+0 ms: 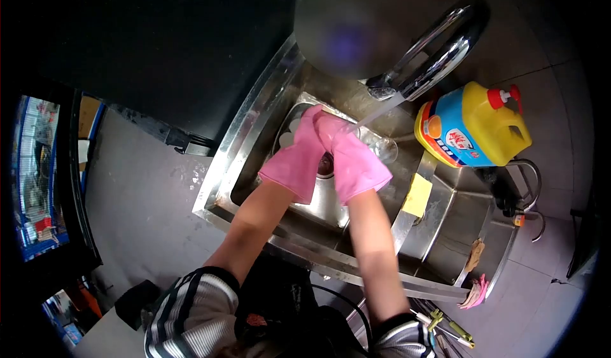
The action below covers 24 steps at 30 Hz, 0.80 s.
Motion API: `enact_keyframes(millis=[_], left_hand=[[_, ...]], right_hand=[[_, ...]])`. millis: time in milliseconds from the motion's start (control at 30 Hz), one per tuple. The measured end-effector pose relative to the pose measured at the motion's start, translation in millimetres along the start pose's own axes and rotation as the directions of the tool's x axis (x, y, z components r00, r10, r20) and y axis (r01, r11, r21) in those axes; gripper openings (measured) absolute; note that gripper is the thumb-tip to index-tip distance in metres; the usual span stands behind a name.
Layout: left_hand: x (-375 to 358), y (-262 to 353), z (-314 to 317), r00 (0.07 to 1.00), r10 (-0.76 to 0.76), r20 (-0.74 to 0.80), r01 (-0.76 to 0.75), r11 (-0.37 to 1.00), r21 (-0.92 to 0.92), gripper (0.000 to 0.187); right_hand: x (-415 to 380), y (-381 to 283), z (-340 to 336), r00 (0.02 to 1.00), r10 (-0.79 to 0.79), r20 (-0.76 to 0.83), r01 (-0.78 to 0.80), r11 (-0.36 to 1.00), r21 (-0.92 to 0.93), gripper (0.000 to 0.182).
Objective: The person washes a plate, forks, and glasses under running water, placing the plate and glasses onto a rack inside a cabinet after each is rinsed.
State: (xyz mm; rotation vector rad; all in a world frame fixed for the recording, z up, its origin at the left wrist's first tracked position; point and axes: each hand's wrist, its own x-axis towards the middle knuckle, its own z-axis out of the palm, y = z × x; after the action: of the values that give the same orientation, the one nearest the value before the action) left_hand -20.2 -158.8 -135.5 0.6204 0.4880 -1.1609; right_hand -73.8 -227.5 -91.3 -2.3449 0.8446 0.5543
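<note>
Pink rubber gloves cover both hands over the left basin of a steel sink. My left hand and my right hand meet beneath the stream from the chrome faucet. Their fingers overlap, and I cannot make out whether anything is between them. Water runs onto the right glove. Behind the left glove, a pale round-patterned item shows in part in the basin. The drain lies below the wrists.
A yellow detergent jug with a red pump stands right of the faucet. On the divider lies a yellow sponge. A brown scrap and a pink cloth rest at the right basin's edge. Long-handled tools are below the sink.
</note>
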Motion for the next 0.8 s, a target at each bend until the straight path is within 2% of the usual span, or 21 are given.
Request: enact_keyframes(millis=[67,100,133,200,233,267,300,333,367,433,467,533,567,633,700,733,767,800], left_hand=[[-5.6,5.1,0.3,0.991,-0.061,-0.12,0.063,0.998,0.016,0.023],[-10.0,8.1,2.7,0.98,-0.089,-0.179,0.094,0.995,0.018,0.024],[-19.6,10.9,6.1,0.987,-0.041,-0.155,0.057,0.993,0.1,0.025],[-35.7,15.6,13.3,0.995,0.042,-0.09,-0.017,0.964,0.265,0.027],[-15.8,15.7,12.6,0.991,-0.089,-0.101,0.103,0.985,0.14,0.025],[-4.2,10.7,4.9,0.989,-0.056,-0.133,0.074,0.988,0.132,0.024],[-8.9,12.2,15.2,0.986,-0.023,-0.163,0.043,0.992,0.122,0.024],[-14.6,13.6,24.4,0.981,0.009,-0.195,0.013,0.994,0.111,0.024],[-22.4,14.4,30.4,0.992,-0.051,-0.117,0.059,0.996,0.063,0.023],[-41.2,19.2,44.1,0.987,-0.153,0.048,0.154,0.988,-0.017,0.022],[-51.6,20.1,50.7,0.991,-0.136,0.002,0.136,0.991,0.005,0.022],[-66.2,19.6,64.1,0.991,-0.1,-0.085,0.106,0.993,0.059,0.021],[-65.8,18.3,63.7,0.992,-0.068,-0.107,0.077,0.993,0.088,0.022],[-58.5,12.8,59.1,0.989,0.0,-0.149,0.022,0.99,0.143,0.024],[-48.5,6.6,49.6,0.996,-0.005,-0.09,0.014,0.995,0.096,0.024],[-48.0,5.2,46.9,0.998,-0.004,-0.062,0.009,0.997,0.074,0.024],[-50.7,0.1,46.7,0.993,-0.082,-0.081,0.085,0.996,0.03,0.02],[-48.5,4.0,42.9,0.995,-0.049,-0.082,0.063,0.982,0.178,0.02]], right_hand=[[-25.1,-2.9,27.1,0.961,0.077,-0.267,-0.069,0.997,0.038,0.031],[-30.6,-7.9,23.5,0.963,0.069,-0.262,-0.072,0.997,-0.004,0.03],[-35.7,-12.4,20.4,0.965,0.061,-0.256,-0.075,0.996,-0.045,0.03],[-41.8,-35.6,-29.6,0.999,0.0,0.039,0.009,0.971,-0.237,0.031],[-45.6,-24.3,-29.0,0.979,-0.193,-0.068,0.192,0.981,-0.014,0.03],[-46.9,-18.6,-24.0,0.983,-0.135,-0.121,0.161,0.956,0.246,0.029],[-67.1,-32.2,-36.0,0.985,-0.067,-0.158,0.136,0.863,0.486,0.029],[-53.5,-18.0,-17.2,0.961,-0.135,-0.242,0.272,0.623,0.734,0.027],[-39.7,-3.6,1.5,0.925,-0.201,-0.323,0.372,0.297,0.88,0.026],[-41.7,2.9,17.2,0.883,0.04,-0.468,0.426,0.351,0.834,0.028],[-47.8,4.4,26.9,0.832,0.161,-0.531,0.444,0.381,0.811,0.03],[-67.3,-3.7,22.7,0.877,0.215,-0.429,0.442,-0.015,0.897,0.035],[-89.4,-18.9,-0.7,0.952,0.075,-0.298,0.301,-0.431,0.851,0.039],[-101.8,-26.6,-14.5,0.986,-0.038,-0.163,0.109,-0.596,0.796,0.05],[-95.5,-26.8,-16.8,0.986,0.14,-0.091,0.121,-0.219,0.968,0.061],[-94.9,-28.2,-16.6,0.969,0.231,-0.082,0.088,-0.016,0.996,0.068],[-97.1,-31.7,-20.0,0.967,0.253,-0.007,0.044,-0.139,0.989,0.06],[-98.4,-22.6,-20.3,0.984,0.118,-0.132,0.109,0.18,0.978,0.056]])
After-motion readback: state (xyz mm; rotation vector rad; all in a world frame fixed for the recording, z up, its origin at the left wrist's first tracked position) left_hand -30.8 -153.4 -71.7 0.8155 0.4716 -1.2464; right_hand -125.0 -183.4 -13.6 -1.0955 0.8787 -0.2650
